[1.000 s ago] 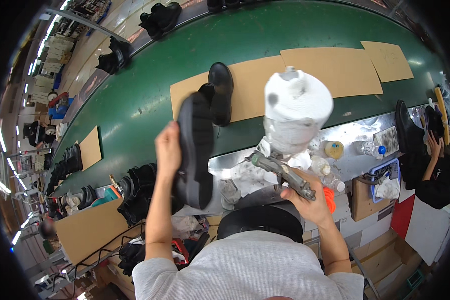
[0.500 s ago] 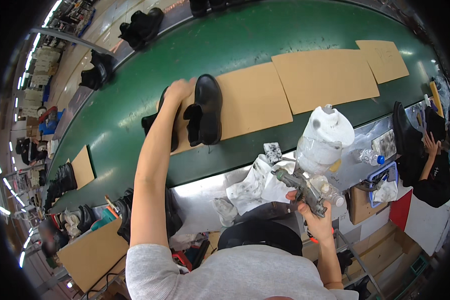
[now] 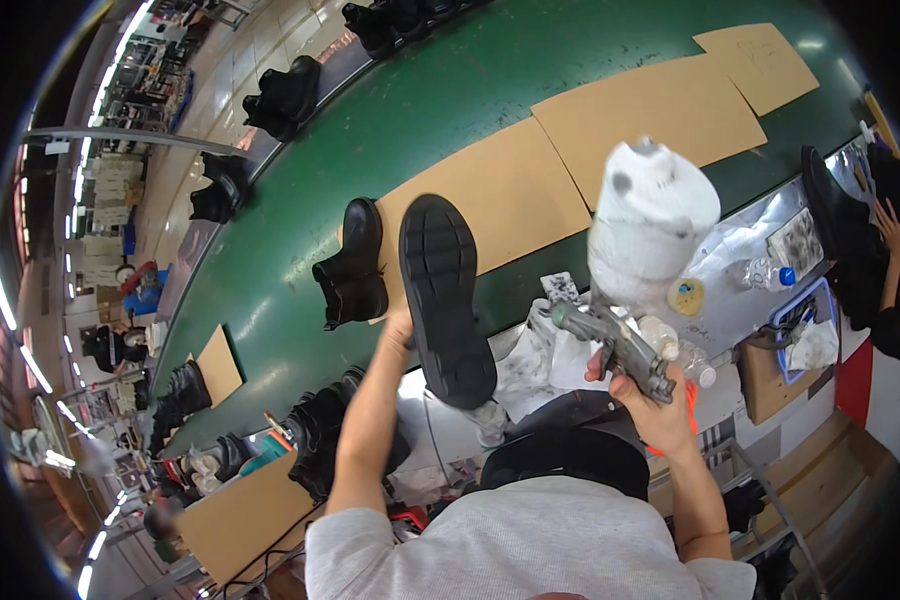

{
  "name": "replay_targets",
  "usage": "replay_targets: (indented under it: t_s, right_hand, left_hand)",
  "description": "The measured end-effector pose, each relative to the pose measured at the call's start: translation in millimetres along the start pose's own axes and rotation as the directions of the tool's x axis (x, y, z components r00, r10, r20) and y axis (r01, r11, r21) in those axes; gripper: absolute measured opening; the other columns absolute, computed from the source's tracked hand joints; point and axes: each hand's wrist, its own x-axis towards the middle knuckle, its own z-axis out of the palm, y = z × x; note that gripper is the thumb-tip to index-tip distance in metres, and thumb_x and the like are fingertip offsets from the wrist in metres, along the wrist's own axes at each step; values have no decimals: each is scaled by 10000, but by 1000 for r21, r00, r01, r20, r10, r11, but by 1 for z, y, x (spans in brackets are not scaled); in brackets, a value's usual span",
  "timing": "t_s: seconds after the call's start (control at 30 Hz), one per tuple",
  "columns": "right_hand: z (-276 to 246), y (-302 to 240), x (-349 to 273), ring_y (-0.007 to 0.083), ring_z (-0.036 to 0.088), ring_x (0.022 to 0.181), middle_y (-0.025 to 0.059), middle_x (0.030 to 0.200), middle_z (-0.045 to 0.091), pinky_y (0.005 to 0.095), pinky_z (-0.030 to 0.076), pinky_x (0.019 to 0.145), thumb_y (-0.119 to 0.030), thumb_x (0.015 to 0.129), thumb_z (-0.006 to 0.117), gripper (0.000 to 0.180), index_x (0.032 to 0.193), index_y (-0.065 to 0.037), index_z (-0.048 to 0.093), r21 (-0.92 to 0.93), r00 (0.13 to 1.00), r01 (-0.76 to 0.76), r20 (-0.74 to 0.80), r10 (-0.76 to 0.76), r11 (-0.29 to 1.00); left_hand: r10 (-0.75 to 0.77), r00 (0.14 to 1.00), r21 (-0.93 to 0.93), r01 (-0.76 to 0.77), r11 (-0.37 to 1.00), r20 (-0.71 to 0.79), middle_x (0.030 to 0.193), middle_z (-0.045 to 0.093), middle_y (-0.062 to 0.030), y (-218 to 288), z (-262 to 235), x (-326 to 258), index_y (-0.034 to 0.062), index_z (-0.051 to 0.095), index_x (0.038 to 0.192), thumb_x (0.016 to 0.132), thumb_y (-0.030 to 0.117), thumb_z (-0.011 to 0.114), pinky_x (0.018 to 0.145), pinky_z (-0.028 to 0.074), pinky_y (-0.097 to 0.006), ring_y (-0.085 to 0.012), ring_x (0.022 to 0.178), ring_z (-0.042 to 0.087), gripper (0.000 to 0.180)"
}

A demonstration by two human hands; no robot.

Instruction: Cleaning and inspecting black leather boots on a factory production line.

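Observation:
My left hand (image 3: 400,324) is mostly hidden behind a black boot (image 3: 440,300), which it holds up with the dark treaded sole facing me. My right hand (image 3: 660,412) is closed round the handle of a grey spray gun (image 3: 615,345). A large cup (image 3: 652,215) wrapped in stained white material rises above the gun. Left of the raised boot, the other black boot (image 3: 355,262) stands on the edge of a brown cardboard sheet (image 3: 500,190).
The cardboard lies on a green conveyor belt (image 3: 450,110). More boots (image 3: 283,98) line its far side. Beside the gun are a plastic bottle (image 3: 767,274), a blue basket (image 3: 820,310) and white cloths (image 3: 520,365). A co-worker's hand (image 3: 890,228) shows at far right.
My left hand has lifted a boot off the cardboard, brought it nearer and turned its sole toward me. The spray gun stays in my right hand. The whole view has shifted.

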Motion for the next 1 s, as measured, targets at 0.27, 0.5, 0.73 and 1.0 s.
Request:
replay_targets:
  t_s: [0.27,0.5,0.73,1.0]
  right_hand:
    - [25,-42,7,90,498,687,95,758,585,245,435,637,-151,790,733,447,1150,59,571,-223,981,153,154,-120,963]
    - [23,-34,-3,152,539,647,151,768,610,284,453,631,-174,788,732,438,1121,69,584,-353,985,167,34,-166,921]
    - [22,-39,-11,197,608,696,172,818,639,304,468,681,-201,782,736,448,1121,54,590,-391,976,217,76,-203,894]
    - [21,-33,-14,209,642,767,192,917,654,299,473,696,-168,777,735,470,1152,60,566,-380,976,218,91,-199,899]
  left_hand:
    - [-18,999,15,18,1000,32,1046,633,-60,-34,46,-13,-21,562,1155,638,76,758,779,509,-274,-122,894,596,561]
    - [-23,995,13,22,1000,92,1047,632,-58,-26,50,-16,-19,562,1155,630,74,762,777,509,-273,-119,895,595,568]
    - [-30,991,-2,31,1000,129,1048,632,-55,-31,60,-22,-17,563,1155,623,71,765,776,509,-273,-117,896,594,576]
    - [-35,983,-18,39,999,178,1049,631,-53,-30,67,-24,-15,563,1155,615,69,769,774,510,-272,-115,897,594,584]
